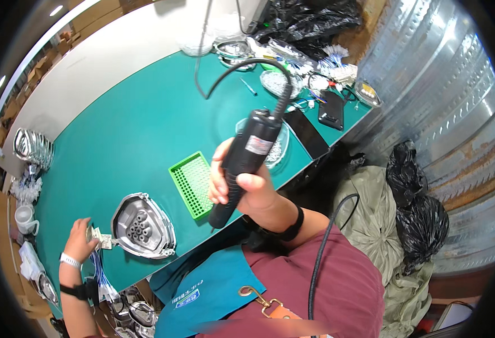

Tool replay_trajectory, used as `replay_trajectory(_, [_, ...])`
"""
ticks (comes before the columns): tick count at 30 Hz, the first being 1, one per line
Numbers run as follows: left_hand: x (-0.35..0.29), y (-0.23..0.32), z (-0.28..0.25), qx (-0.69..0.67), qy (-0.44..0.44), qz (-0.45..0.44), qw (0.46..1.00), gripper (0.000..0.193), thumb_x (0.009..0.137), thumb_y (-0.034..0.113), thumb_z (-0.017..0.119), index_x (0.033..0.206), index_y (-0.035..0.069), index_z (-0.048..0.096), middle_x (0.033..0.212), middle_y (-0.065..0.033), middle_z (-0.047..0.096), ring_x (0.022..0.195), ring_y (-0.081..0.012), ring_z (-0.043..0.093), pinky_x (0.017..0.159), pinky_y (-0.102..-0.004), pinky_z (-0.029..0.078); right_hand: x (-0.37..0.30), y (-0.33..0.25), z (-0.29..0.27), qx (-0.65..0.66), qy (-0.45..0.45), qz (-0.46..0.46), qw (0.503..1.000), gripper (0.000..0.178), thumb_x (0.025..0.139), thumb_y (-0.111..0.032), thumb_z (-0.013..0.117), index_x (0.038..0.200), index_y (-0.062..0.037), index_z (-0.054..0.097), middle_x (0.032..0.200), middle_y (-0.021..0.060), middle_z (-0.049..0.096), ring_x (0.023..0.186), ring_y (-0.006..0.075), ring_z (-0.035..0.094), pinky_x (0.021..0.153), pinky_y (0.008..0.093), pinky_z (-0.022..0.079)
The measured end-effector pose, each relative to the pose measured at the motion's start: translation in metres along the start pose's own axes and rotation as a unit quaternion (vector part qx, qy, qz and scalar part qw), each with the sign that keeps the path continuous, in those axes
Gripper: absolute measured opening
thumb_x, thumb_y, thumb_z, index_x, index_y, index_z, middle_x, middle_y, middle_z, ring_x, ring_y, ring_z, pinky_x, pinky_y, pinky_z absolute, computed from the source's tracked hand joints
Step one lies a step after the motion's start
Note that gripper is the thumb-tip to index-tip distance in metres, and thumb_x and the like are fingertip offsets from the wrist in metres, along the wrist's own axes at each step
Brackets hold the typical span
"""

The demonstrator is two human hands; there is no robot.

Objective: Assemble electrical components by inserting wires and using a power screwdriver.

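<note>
My right hand (254,190) is wrapped round a black electric screwdriver (246,155), raised above the table's near edge. Its cord leaves the top end and its bit points down toward me. At the left, my left hand (79,241) has its fingers curled at a bunch of small white connectors (104,239) with blue and white wires (102,273) hanging over the table edge. Just right of that hand a silver metal lamp housing (142,226) lies with its hollow side up, several round posts inside. A green perforated tray (193,183) sits between the housing and the screwdriver.
Behind my right hand stands a clear bowl of small parts (278,147), beside a black flat panel (306,134) and a black phone-like device (331,110). Stacked silver housings (32,147) line the green table's (129,118) left edge. Black plastic bags (315,22) lie at the far end.
</note>
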State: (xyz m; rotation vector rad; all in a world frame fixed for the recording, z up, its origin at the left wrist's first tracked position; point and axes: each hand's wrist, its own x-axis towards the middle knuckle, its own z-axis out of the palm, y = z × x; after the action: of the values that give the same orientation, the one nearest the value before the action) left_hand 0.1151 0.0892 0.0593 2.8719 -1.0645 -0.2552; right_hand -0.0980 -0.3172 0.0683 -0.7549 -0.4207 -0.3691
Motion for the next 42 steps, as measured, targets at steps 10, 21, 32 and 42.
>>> replay_trajectory(10, [-0.007,0.005,0.005,-0.066,0.106,-0.03,0.992,0.058,0.065,0.01,0.073,0.117,0.0,0.047,0.112,-0.0198,0.05,0.104,-0.037,0.05,0.092,-0.0394,0.042,0.006,0.005,-0.006,0.01,-0.007,0.004,1.0,0.049,0.078,-0.032,0.064,0.111,-0.0049,0.041,0.066,0.0095,0.05,0.052,0.0187,0.051,0.055,0.0334,0.044])
replay_trajectory(21, [-0.016,-0.041,0.018,-0.078,0.047,-0.054,0.994,0.047,0.065,0.003,0.069,0.108,0.002,0.051,0.102,-0.017,0.055,0.099,-0.0344,0.053,0.086,-0.0377,0.044,0.012,0.024,0.013,0.003,-0.029,0.02,0.999,0.05,0.077,-0.031,0.064,0.111,-0.002,0.04,0.065,0.0093,0.05,0.053,0.0183,0.051,0.053,0.0324,0.045])
replay_trajectory(32, [-0.019,-0.051,0.011,-0.025,0.209,-0.031,0.977,0.047,0.073,0.009,0.066,0.117,0.002,0.051,0.101,-0.0159,0.055,0.093,-0.0292,0.056,0.083,-0.0342,0.045,0.01,0.017,0.015,-0.079,-0.035,-0.043,0.995,0.054,0.081,-0.037,0.055,0.123,-0.0049,0.041,0.075,0.006,0.045,0.06,0.0156,0.045,0.059,0.0319,0.039])
replay_trajectory(42, [-0.084,-0.013,-0.022,-0.159,0.621,-0.061,0.765,0.037,0.085,0.01,0.064,0.117,-0.004,0.052,0.105,-0.0135,0.061,0.092,-0.0188,0.061,0.082,-0.0268,0.048,0.015,0.037,0.021,-0.248,0.009,-0.099,0.964,0.051,0.079,-0.031,0.059,0.118,-0.0032,0.041,0.073,0.0101,0.051,0.058,0.0183,0.05,0.057,0.0341,0.043])
